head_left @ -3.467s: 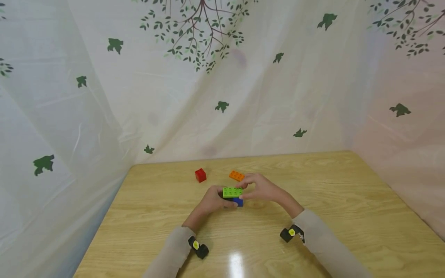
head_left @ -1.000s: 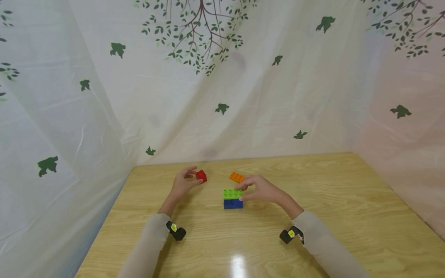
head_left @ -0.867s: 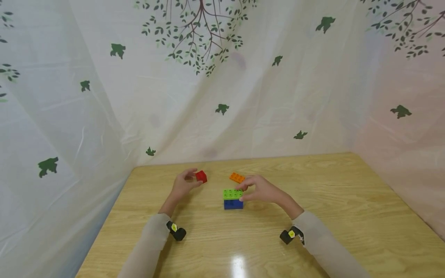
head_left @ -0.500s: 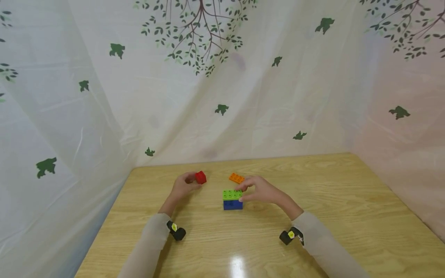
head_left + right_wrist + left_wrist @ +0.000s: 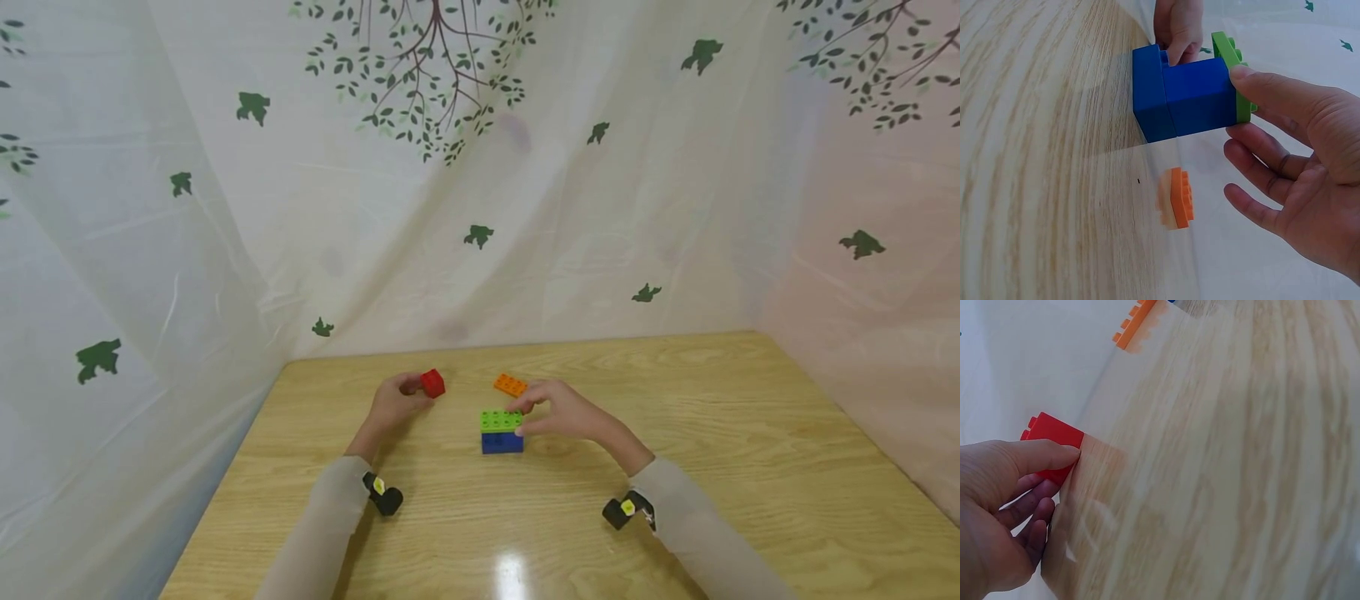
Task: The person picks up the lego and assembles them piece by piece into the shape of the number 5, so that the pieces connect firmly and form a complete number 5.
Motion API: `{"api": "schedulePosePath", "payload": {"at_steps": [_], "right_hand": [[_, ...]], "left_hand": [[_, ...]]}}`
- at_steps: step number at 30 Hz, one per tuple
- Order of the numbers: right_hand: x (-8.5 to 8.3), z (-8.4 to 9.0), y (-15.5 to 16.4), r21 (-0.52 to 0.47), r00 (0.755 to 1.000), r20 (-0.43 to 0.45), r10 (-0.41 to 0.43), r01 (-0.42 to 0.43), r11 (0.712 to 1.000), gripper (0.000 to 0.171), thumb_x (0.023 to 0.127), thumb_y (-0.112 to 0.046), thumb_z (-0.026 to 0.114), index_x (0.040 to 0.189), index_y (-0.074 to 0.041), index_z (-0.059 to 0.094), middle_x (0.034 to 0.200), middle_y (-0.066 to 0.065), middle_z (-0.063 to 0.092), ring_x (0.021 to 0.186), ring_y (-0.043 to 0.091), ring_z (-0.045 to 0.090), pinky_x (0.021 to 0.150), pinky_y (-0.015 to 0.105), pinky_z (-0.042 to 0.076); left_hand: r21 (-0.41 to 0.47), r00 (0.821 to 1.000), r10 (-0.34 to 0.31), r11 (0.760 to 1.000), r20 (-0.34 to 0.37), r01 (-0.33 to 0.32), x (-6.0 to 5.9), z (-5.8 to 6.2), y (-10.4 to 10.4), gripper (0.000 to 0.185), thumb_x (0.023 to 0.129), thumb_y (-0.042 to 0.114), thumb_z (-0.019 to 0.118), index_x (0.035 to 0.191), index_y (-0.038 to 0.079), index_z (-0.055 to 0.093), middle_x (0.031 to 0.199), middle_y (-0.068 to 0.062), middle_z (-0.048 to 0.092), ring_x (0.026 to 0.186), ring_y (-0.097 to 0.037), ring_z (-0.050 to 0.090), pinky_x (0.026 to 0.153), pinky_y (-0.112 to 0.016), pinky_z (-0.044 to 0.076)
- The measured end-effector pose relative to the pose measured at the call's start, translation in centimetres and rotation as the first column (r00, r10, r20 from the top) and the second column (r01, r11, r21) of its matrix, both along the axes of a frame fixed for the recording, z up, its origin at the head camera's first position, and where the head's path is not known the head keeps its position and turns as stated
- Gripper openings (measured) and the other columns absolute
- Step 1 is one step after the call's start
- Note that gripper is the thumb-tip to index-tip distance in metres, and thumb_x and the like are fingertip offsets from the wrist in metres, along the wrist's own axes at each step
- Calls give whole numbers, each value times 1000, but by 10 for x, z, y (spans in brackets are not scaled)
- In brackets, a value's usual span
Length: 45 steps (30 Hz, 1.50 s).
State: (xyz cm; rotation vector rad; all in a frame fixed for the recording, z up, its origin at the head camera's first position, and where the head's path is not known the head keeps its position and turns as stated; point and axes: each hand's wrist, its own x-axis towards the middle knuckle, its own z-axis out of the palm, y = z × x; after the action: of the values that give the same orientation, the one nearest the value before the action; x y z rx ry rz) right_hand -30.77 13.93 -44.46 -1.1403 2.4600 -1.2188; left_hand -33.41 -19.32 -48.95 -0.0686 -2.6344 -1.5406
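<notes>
In the head view my left hand (image 5: pixel 393 404) is at a red toy brick (image 5: pixel 432 383), left of centre near the table's back. The left wrist view shows the thumb across the near face of the red brick (image 5: pixel 1054 428), with fingers behind it; its base meets the tabletop. My right hand (image 5: pixel 566 410) pinches the right end of a thin lime-green brick (image 5: pixel 495 420) between thumb and index finger. That green piece caps a stack of blue bricks (image 5: pixel 501 443). In the right wrist view the upper blue brick (image 5: pixel 1202 94) sits offset on a wider blue brick (image 5: pixel 1154 94).
A flat orange brick (image 5: pixel 510 383) lies behind the stack, near my right fingertips in the head view. The wooden table (image 5: pixel 450 533) ends at a pale curtain (image 5: pixel 555 275) printed with leaves and birds.
My left hand has left the blue and green stack and moved left and away to the red brick, its fingers closing around it. The right hand stays on the green brick.
</notes>
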Motion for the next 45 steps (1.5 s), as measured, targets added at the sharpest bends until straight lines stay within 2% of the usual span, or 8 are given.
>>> {"api": "schedulePosePath", "payload": {"at_steps": [8, 15, 21, 28, 33, 39, 45], "right_hand": [[1, 2, 0, 0, 1000, -6, 5, -5, 1000, 34, 87, -21, 82, 118, -9, 76, 104, 3, 71, 97, 32, 61, 87, 48, 52], [-2, 0, 1, 17, 1000, -9, -15, 16, 1000, 34, 88, -24, 81, 119, -11, 76, 105, 1, 71, 95, 21, 60, 88, 41, 52], [-4, 0, 2, 13, 1000, -7, -13, 13, 1000, 34, 88, -22, 81, 119, -10, 76, 104, 2, 70, 97, 28, 61, 89, 47, 52], [-4, 1, 1, 9, 1000, -6, -7, 7, 1000, 35, 88, -23, 81, 120, -9, 75, 104, 3, 70, 98, 31, 61, 90, 52, 51], [-5, 0, 1, 15, 1000, 1, -9, 9, 1000, 35, 88, -23, 81, 120, -10, 75, 105, 3, 70, 98, 30, 61, 90, 50, 52], [-5, -1, 1, 16, 1000, 11, -12, 12, 1000, 35, 87, -23, 81, 119, -11, 76, 104, 2, 70, 98, 33, 61, 89, 49, 51], [-4, -3, 1, 17, 1000, 3, -8, 8, 1000, 35, 88, -23, 81, 119, -10, 76, 104, 2, 70, 98, 33, 61, 89, 47, 52]], "left_hand": [[-7, 999, 37, 999, 5, -37, -2, 0, 1, 43, 81, 0, 80, 121, -7, 68, 115, -24, 71, 105, -34, 62, 92, -38, 50], [1, 999, 49, 999, 21, -49, -3, 0, 5, 39, 81, 4, 79, 117, -6, 69, 111, -23, 71, 101, -31, 61, 85, -31, 49], [12, 998, 55, 998, 37, -55, -5, -1, 4, 36, 83, 6, 78, 116, -4, 70, 110, -20, 70, 100, -28, 59, 84, -29, 46], [30, 998, 35, 999, 49, -36, -9, -4, 2, 36, 83, 8, 79, 116, -3, 70, 109, -18, 70, 99, -26, 58, 83, -29, 46], [65, 997, 26, 997, 77, -31, -8, -4, 1, 36, 85, 11, 79, 118, 0, 71, 111, -14, 70, 101, -24, 57, 85, -29, 44], [112, 997, 15, 993, 69, -23, -4, -3, 3, 31, 84, 11, 80, 112, 1, 72, 102, -11, 68, 95, -22, 56, 83, -29, 44], [160, 997, 4, 987, 74, -16, -1, -4, 1, 31, 83, 11, 81, 112, 2, 73, 103, -10, 70, 96, -20, 58, 86, -28, 45]]}}
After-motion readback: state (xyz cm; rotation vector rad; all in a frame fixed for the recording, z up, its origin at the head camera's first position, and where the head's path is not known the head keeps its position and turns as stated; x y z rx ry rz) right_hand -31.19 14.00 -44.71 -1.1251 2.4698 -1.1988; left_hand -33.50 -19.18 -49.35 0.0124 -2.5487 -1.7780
